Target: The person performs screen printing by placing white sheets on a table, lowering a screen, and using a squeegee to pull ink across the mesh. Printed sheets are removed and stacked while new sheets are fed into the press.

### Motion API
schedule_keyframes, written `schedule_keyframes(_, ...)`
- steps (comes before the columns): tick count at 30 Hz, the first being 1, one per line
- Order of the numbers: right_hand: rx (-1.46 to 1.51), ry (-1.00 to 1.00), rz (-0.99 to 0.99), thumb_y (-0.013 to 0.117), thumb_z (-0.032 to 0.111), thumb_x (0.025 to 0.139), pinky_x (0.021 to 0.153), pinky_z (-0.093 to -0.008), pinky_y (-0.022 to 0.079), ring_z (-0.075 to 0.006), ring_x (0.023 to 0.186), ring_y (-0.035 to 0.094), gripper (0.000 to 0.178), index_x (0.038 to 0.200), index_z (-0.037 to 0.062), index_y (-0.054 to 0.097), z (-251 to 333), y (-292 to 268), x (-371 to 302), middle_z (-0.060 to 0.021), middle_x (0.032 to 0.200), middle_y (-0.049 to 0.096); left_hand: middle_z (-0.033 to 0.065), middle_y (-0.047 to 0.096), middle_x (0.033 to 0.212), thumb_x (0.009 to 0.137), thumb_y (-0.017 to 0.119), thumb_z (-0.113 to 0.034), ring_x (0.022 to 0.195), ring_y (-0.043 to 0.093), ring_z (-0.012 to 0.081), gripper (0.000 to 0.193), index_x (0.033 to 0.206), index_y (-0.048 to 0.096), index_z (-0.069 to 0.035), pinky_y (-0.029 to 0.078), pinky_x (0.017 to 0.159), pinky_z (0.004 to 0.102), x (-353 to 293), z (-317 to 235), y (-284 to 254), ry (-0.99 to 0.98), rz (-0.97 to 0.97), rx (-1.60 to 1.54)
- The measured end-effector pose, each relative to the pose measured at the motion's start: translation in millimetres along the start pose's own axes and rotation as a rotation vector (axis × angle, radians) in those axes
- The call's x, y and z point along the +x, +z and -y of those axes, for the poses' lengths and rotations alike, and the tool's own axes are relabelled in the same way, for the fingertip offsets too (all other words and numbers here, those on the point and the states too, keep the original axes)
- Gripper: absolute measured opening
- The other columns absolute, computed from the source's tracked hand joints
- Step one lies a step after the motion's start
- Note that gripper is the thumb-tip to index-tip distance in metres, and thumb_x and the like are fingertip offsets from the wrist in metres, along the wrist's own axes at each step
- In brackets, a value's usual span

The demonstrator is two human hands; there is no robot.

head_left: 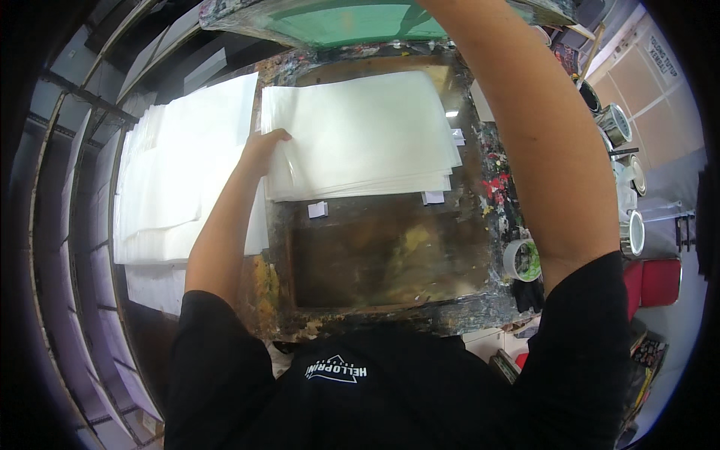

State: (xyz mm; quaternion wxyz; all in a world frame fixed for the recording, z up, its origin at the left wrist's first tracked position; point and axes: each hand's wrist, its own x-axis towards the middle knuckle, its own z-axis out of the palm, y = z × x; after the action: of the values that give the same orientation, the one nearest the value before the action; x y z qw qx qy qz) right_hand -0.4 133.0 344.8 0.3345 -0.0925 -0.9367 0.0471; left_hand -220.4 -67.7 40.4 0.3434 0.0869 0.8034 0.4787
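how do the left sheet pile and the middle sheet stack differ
The left pile spreads larger in view; the middle stack is smaller. The left pile runs longer up and down the picture, the middle stack longer across it. The left pile looks brighter white, the middle stack duller and greyer. Both are pale sheets with uneven edges.

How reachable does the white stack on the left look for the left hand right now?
Probably yes: the left hand is at the left edge of the middle sheets, right beside the white stack, and nothing visible blocks the way between.
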Motion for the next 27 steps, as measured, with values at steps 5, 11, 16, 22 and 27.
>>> schedule_keyframes(5, -0.031, 0.110, 0.051, 0.049, 0.066, 0.098, 0.099, -0.0484, 0.053, -0.0407, 0.112, 0.069, 0.070, 0.118, 0.0021, 0.071, 5, -3, 1, -0.0248, 0.119, 0.072, 0.0179, 0.069, 0.093, 0.075, 0.079, -0.020, 0.075, 0.067, 0.0300, 0.043, 0.105, 0.069, 0.009, 0.054, 0.066, 0.0439, -8, 7, 6, 0.020, -0.054, -0.052)
schedule_keyframes(11, -0.038, 0.090, 0.070, 0.044, 0.068, 0.100, 0.098, -0.0476, 0.054, -0.0407, 0.111, 0.070, 0.074, 0.120, 0.0017, 0.071, 6, -1, 3, -0.0247, 0.118, 0.073, 0.0190, 0.070, 0.098, 0.079, 0.081, -0.021, 0.078, 0.071, 0.0284, 0.049, 0.112, 0.066, 0.012, 0.059, 0.067, 0.0416, -22, -3, -2, 0.003, 0.055, -0.063)
schedule_keyframes(16, -0.149, 0.143, 0.146, 0.038, 0.072, 0.100, 0.090, -0.0479, 0.057, -0.0438, 0.099, 0.073, 0.083, 0.108, -0.0018, 0.077, 12, -4, 5, -0.0296, 0.103, 0.074, 0.0179, 0.071, 0.097, 0.079, 0.084, -0.025, 0.080, 0.072, 0.0281, 0.057, 0.116, 0.064, 0.014, 0.059, 0.068, 0.0407, -35, -22, 4, 0.017, 0.031, 0.147)
schedule_keyframes(22, -0.167, 0.138, 0.090, 0.037, 0.073, 0.100, 0.089, -0.0483, 0.057, -0.0442, 0.099, 0.073, 0.086, 0.109, -0.0026, 0.076, 8, 8, 10, -0.0289, 0.103, 0.075, 0.0214, 0.072, 0.101, 0.078, 0.085, -0.030, 0.084, 0.074, 0.0306, 0.066, 0.118, 0.063, 0.017, 0.061, 0.073, 0.0422, -27, -14, -1, 0.044, 0.041, 0.212)
schedule_keyframes(27, -0.162, 0.146, 0.164, 0.037, 0.073, 0.100, 0.089, -0.0475, 0.057, -0.0433, 0.099, 0.073, 0.086, 0.110, -0.0022, 0.076, 15, -4, 3, -0.0287, 0.102, 0.075, 0.0229, 0.072, 0.104, 0.076, 0.086, -0.036, 0.086, 0.074, 0.0312, 0.076, 0.122, 0.060, 0.019, 0.061, 0.075, 0.0422, -41, -18, 0, 0.051, 0.028, 0.244)
